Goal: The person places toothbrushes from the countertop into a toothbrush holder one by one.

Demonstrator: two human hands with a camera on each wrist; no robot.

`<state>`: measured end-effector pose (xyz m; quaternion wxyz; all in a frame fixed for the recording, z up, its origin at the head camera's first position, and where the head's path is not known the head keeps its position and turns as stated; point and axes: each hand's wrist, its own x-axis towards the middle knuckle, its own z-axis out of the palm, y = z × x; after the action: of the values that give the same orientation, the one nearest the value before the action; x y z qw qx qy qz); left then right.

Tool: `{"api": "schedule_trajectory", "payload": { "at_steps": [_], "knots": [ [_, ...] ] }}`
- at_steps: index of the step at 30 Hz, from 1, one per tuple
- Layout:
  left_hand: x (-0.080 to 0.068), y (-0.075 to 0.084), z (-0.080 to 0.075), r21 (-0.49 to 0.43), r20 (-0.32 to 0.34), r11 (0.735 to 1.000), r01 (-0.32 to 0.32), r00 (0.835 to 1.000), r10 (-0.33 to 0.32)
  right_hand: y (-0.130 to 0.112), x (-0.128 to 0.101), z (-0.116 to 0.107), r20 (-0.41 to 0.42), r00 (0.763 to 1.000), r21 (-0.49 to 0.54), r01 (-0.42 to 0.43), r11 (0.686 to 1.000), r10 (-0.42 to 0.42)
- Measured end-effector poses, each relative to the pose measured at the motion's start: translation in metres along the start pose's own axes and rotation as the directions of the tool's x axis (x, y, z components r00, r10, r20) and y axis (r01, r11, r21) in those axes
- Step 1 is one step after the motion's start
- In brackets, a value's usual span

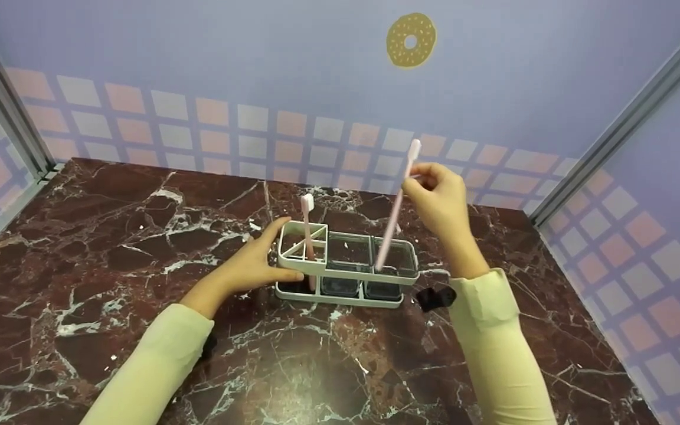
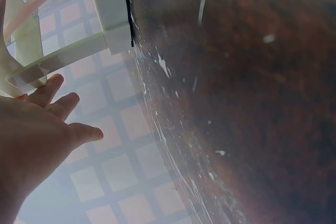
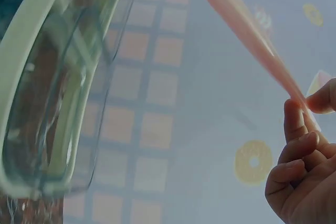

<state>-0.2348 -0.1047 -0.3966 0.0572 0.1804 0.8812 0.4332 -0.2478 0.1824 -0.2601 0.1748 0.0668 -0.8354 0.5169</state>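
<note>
Pale green plastic made up the two-tiered holder (image 1: 349, 273), which stood mid-scene on a dark red marbled tabletop (image 1: 293, 366). I saw the person's left hand (image 1: 248, 262) gripping its left end, thumb along the near side and forefinger round the far side, while the other fingers stuck out fairly straight. The right hand (image 1: 443, 198) pinched a pink toothbrush (image 1: 396, 211) between thumb and fingertips, just below its white head. That toothbrush slanted down and left to the holder's right half, though I couldn't tell whether its lower end was inside a compartment or above it. A second toothbrush (image 1: 307, 227) stood nearly upright in the left section, among the diagonal dividers. Beyond rose a lilac wall (image 1: 228, 53) with pink and white squares and a golden doughnut (image 1: 396, 50)
</note>
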Motion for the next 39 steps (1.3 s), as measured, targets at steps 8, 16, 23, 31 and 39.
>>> {"api": "schedule_trajectory", "payload": {
  "at_steps": [8,16,23,31,39],
  "knots": [
    [0.001,-0.001,0.0,-0.046,-0.004,0.998,-0.05,0.999,0.05,-0.014,-0.006,0.025,-0.001,0.998,0.062,0.058,0.996,-0.058],
    [0.002,-0.002,0.0,-0.043,-0.008,0.998,-0.049,0.999,0.048,-0.02,-0.011,0.042,-0.042,0.992,0.113,0.123,0.986,-0.119],
    [0.001,-0.003,0.0,-0.043,-0.01,0.997,-0.064,0.998,0.064,-0.017,-0.015,0.054,-0.041,0.987,0.093,0.158,0.983,-0.155],
    [0.001,-0.002,0.0,-0.037,-0.001,0.998,-0.047,0.999,0.047,-0.007,-0.021,0.066,-0.004,0.983,0.058,0.183,0.981,-0.183],
    [0.001,-0.002,0.0,-0.067,-0.014,0.996,-0.064,0.998,0.063,0.007,-0.032,0.08,0.07,0.985,0.017,0.157,0.987,-0.158]
  ]
}}
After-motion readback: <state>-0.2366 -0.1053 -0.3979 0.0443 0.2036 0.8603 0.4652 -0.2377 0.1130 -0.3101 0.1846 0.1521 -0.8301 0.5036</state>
